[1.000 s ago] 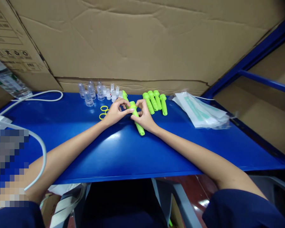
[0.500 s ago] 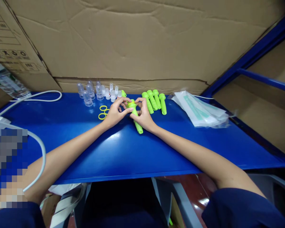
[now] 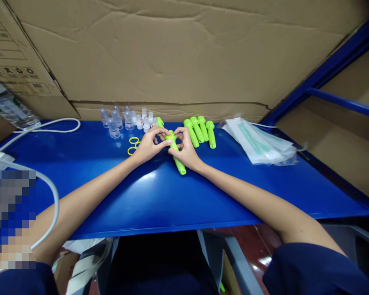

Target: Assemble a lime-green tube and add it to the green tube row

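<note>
Both the left hand (image 3: 150,144) and right hand (image 3: 187,150) pinch the lime-green flashlight body (image 3: 179,164) between narrowed fingers from opposite sides, probably to steady it.

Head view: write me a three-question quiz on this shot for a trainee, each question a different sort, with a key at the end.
1. Count: how many green tubes lie on the blue table as a group just past the right hand?
2. True or false: only the right hand touches the held green tube.
3. Fill in the blank: the yellow rings lie next to the person's own ____ hand.

Key:
1. Four.
2. False; the fingers of the left hand are on it too, near its wider end.
3. Left.
</note>
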### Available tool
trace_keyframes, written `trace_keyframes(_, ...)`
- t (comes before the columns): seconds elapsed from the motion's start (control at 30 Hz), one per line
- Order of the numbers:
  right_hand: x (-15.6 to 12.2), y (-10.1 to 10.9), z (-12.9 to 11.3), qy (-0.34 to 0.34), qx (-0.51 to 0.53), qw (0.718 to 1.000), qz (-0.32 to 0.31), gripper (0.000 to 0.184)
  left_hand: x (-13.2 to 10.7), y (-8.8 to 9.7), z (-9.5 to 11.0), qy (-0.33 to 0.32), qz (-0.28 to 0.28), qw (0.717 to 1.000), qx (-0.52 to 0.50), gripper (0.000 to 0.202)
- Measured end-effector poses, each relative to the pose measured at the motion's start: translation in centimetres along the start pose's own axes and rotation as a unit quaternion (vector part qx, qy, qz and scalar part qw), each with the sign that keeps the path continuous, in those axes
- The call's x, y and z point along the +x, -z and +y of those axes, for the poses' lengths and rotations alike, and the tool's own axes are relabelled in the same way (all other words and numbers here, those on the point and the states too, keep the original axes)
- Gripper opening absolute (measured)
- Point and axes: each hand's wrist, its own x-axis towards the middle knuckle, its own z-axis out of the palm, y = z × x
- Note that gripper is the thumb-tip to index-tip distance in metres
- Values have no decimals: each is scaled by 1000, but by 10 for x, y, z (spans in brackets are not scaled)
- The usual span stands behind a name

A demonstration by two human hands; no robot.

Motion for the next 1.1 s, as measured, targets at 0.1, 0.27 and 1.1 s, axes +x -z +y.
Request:
trace_keyframes(0.1, 0, 0, -1, -1, -2, 1000, 5, 53, 0, -1, -1, 2, 2, 1000, 6, 27)
trace_keyframes(0.27, 1, 0, 1, -9, 3, 1000, 3, 54, -2, -4, -3, 0, 23, 1000, 16, 29)
trace_keyframes(1.1, -1, -2, -2, -3, -5, 1000, 6, 53, 0, 1, 2, -30, 5, 999, 34, 27)
